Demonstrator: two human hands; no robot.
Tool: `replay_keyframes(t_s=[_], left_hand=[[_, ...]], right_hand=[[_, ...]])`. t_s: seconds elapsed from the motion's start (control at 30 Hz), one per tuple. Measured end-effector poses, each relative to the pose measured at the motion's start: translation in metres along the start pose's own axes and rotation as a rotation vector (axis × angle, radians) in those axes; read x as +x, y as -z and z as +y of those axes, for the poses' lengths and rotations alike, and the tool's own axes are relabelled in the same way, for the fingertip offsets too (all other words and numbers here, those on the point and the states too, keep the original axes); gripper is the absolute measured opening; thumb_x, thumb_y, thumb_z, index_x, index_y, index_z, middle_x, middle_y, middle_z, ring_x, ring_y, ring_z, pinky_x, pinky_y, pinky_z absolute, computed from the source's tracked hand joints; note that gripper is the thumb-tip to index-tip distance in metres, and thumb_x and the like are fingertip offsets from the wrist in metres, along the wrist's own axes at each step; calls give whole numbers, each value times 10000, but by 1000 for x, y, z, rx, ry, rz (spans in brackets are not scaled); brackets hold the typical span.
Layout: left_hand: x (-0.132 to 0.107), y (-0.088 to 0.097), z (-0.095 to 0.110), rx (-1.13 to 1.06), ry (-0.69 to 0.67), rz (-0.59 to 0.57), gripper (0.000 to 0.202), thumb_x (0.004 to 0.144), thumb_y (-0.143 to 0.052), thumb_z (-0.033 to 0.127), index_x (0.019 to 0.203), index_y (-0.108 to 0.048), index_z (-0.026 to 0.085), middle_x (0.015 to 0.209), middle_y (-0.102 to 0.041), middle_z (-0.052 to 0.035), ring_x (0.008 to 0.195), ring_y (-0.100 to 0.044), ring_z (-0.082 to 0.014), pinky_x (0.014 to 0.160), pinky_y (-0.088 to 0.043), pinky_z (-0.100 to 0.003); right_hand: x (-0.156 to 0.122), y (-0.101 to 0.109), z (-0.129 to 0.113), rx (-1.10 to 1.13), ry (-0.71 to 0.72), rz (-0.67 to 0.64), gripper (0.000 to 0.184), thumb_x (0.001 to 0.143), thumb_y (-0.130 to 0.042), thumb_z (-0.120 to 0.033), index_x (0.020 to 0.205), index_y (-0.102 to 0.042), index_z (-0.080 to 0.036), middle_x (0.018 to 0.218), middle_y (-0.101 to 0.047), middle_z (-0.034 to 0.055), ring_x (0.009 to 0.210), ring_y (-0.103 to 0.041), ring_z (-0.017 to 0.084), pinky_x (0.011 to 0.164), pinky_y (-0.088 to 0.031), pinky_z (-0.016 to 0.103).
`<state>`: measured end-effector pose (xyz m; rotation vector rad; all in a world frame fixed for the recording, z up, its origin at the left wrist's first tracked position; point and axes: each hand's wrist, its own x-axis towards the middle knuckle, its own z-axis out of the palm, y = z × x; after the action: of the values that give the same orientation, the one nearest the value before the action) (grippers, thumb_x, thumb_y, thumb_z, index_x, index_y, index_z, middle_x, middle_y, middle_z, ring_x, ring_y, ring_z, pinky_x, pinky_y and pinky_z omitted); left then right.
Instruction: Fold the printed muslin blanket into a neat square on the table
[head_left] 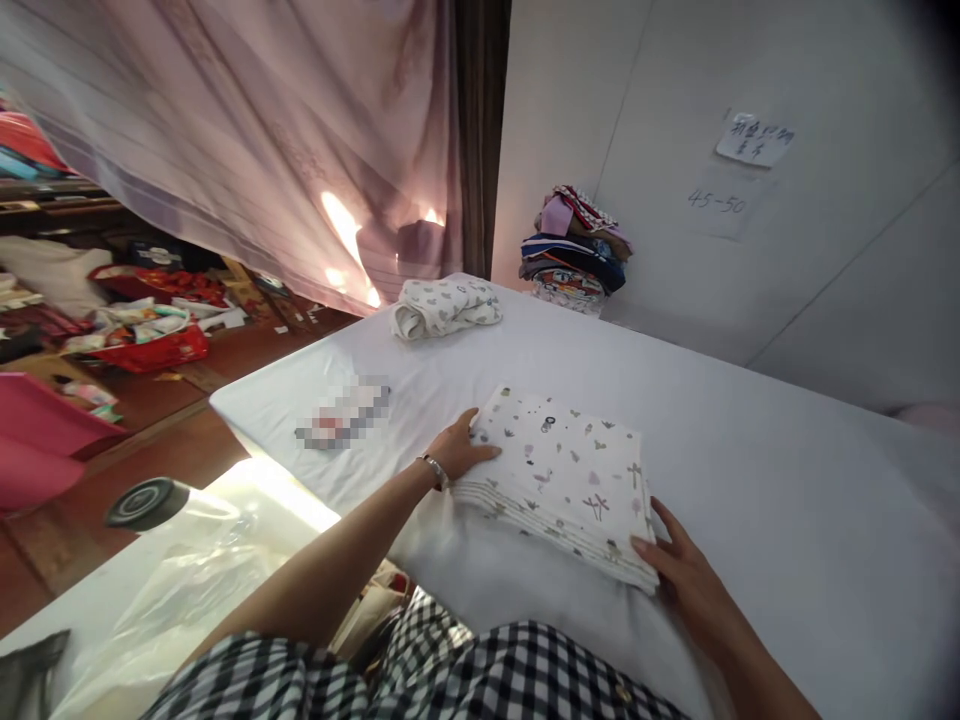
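A white cloth with small printed plants and animals (559,455) lies on the white-covered table in front of me, folded into a flat rectangle of several layers. My left hand (459,450) grips its left edge, thumb on top and fingers along the side. At the right edge, my right hand (675,555) holds the near corner, its thumb over the top layer and its fingers against the outer side. Farther back on the table sits a loosely rolled cloth (446,305) with a similar print. A blurred-out flat object (343,412) lies to the left of my left hand.
The table (750,460) runs along a grey wall with paper notes (754,140). A pile of folded fabrics (577,250) stands at its back. Clear plastic sheeting (187,560) and a dark-ended roll (154,503) lie at left. A pink curtain (300,130) hangs behind.
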<state>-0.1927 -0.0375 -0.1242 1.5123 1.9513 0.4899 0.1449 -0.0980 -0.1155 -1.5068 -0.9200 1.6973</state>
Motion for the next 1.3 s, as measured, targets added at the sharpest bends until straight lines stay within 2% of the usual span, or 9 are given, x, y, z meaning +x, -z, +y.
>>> replay_keyframes(t_s=[0.1, 0.2, 0.3, 0.4, 0.53, 0.73, 0.9, 1.1, 1.3], left_hand=[[-17, 0, -6, -118, -39, 63, 812, 694, -555, 568, 1362, -263, 210, 1235, -507, -119, 1000, -560, -238, 841, -456, -357], [-48, -3, -14, -219, -181, 131, 730, 737, -537, 525, 1353, -272, 235, 1323, -421, -105, 1050, -527, -222, 821, -484, -352], [-78, -11, -22, -149, -373, 125, 805, 684, -637, 450, 1364, -254, 252, 1431, -262, -100, 1240, -365, -257, 952, -414, -402], [-92, -23, -27, -43, -416, 154, 769, 685, -649, 338, 1355, -286, 234, 1455, -207, -96, 1294, -287, -257, 1045, -314, -412], [-91, -32, -27, -33, -333, 267, 641, 698, -567, 173, 1307, -369, 222, 1410, -312, -82, 1252, -366, -229, 1033, -344, -366], [-92, -31, -28, -4, -379, 195, 720, 688, -612, 244, 1341, -309, 246, 1451, -225, -74, 1251, -365, -241, 1019, -357, -377], [-91, -37, -31, -79, -373, 300, 606, 705, -538, 150, 1287, -392, 231, 1398, -333, -76, 1201, -429, -212, 979, -400, -347], [-89, -34, -20, -67, -326, 373, 436, 796, -499, 262, 1232, -464, 258, 1354, -408, -20, 1179, -450, -183, 1002, -375, -322], [-87, -24, -20, 156, -339, 356, 373, 848, -447, 348, 1214, -484, 287, 1311, -468, 6, 1140, -492, -183, 955, -411, -325]], right_hand=[[0, -1, 1, 26, -9, 45, 915, 624, -724, -429, 1384, -232, -301, 946, -679, 30, 857, -627, 238, 836, -443, 384], [0, -1, 3, 39, -2, 77, 928, 603, -734, -433, 1381, -244, -304, 954, -681, 33, 859, -628, 248, 814, -460, 390], [1, 0, 5, 31, 0, 85, 934, 597, -732, -441, 1383, -248, -296, 993, -671, 49, 860, -629, 263, 786, -476, 400], [2, 2, 7, 32, 4, 72, 925, 597, -734, -434, 1378, -255, -309, 1033, -658, 48, 877, -625, 257, 785, -482, 390], [1, 4, 9, 27, 22, 53, 927, 603, -737, -422, 1381, -246, -312, 1043, -652, 38, 887, -624, 243, 805, -486, 368], [0, 4, 12, -29, 52, 110, 917, 609, -722, -448, 1383, -260, -285, 1027, -654, 46, 878, -627, 254, 799, -498, 370], [-3, 3, 11, -28, 74, 80, 919, 623, -717, -439, 1392, -241, -275, 1057, -642, 56, 901, -622, 255, 829, -489, 377], [-3, 1, 10, -33, 77, 92, 924, 619, -716, -443, 1392, -235, -287, 1081, -633, 55, 918, -615, 261, 825, -491, 396], [-2, 1, 11, -23, 62, 115, 914, 608, -726, -446, 1380, -257, -307, 1037, -647, 49, 901, -621, 255, 840, -478, 402]])
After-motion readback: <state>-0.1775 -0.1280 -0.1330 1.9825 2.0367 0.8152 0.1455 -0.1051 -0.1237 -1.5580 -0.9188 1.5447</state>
